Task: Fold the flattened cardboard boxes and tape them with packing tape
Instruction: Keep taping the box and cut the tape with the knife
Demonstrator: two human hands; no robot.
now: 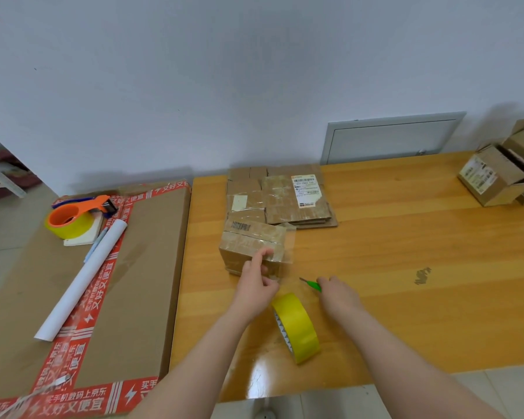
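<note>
On the wooden worktop (406, 237), flattened boxes (285, 198) lie stacked just behind the folded box (248, 246), and a yellow tape roll (298, 328) stands on edge in front of it. The left hand (254, 287) presses a straight forefinger on the box's taped front; the right hand (339, 294), near-right of the box, grips a green cutter (314, 285).

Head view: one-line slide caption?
Left hand presses clear tape onto a small folded box while the right hand holds a green cutter; yellow tape roll stands nearby.
</note>
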